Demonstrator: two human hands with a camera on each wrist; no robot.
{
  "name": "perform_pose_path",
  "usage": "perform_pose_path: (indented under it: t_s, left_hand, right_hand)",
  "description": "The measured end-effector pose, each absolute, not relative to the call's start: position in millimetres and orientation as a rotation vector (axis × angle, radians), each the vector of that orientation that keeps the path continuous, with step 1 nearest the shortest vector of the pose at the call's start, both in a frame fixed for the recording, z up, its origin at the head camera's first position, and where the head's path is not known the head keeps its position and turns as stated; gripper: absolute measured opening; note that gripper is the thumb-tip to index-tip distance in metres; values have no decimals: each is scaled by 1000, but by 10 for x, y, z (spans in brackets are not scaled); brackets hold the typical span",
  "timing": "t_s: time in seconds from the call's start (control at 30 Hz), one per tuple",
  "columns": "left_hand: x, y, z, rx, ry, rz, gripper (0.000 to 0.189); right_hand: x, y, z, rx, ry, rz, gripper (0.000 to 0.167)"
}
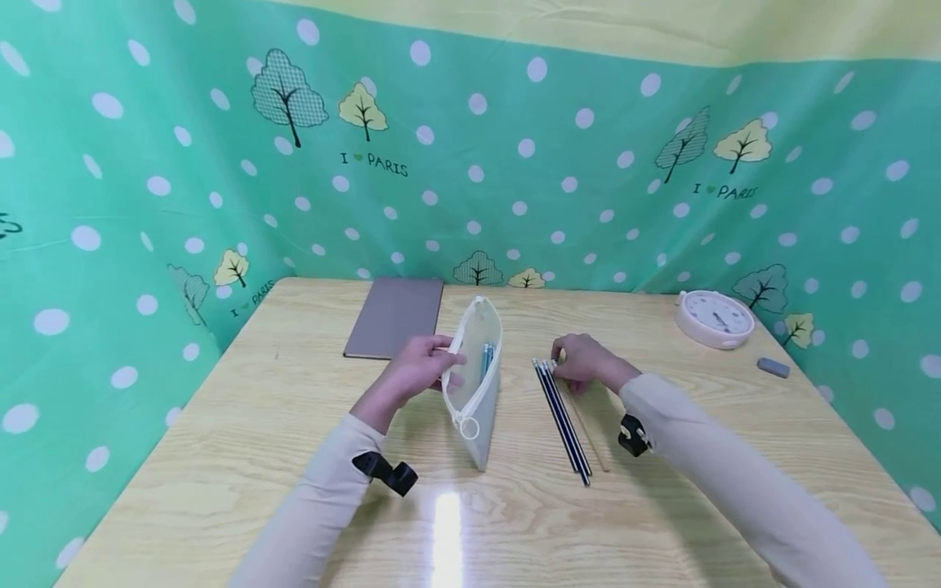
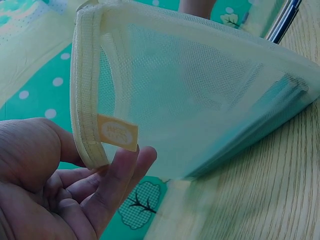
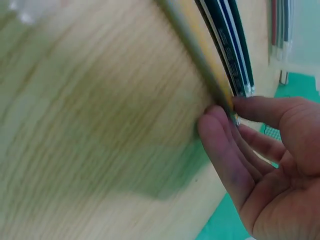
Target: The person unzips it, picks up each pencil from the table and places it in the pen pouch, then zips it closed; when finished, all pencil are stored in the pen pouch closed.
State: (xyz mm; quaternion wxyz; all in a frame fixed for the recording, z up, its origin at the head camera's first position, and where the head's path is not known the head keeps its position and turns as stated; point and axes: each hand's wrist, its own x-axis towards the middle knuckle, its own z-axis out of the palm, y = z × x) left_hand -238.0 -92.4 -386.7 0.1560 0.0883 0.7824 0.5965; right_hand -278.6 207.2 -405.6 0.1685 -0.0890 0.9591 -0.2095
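Note:
My left hand (image 1: 422,367) pinches the zippered rim of a white mesh pencil pouch (image 2: 165,75), which stands on edge with its mouth open. Blue pencils (image 1: 488,358) show inside the pouch, and through its mesh they lie along the bottom. To the right, my right hand (image 1: 584,359) pinches the end of a yellow, wood-coloured pencil (image 3: 195,45) between thumb and fingers, low over the table. Several dark pencils (image 1: 562,416) lie side by side just left of it, their far ends close to the thumb.
A grey notebook (image 1: 397,317) lies at the back left. A round pink clock (image 1: 715,318) sits at the back right, with a small grey eraser-like block (image 1: 773,367) near it. A green dotted cloth (image 1: 470,163) hangs behind the wooden table (image 1: 279,457).

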Motion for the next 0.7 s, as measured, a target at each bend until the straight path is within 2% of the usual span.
perform_pose_path:
  t_s: [0.33,0.7]
  left_hand:
    - [-2363,-911,-3833,266,2240,1696,34]
    - [-2350,-924,-3839,257,2232,1709,32]
  right_hand:
    - [-2690,2137,-3926,-206,2902,-583,29]
    - [-2653,2146,-3407,-176,2999,-1179,35]
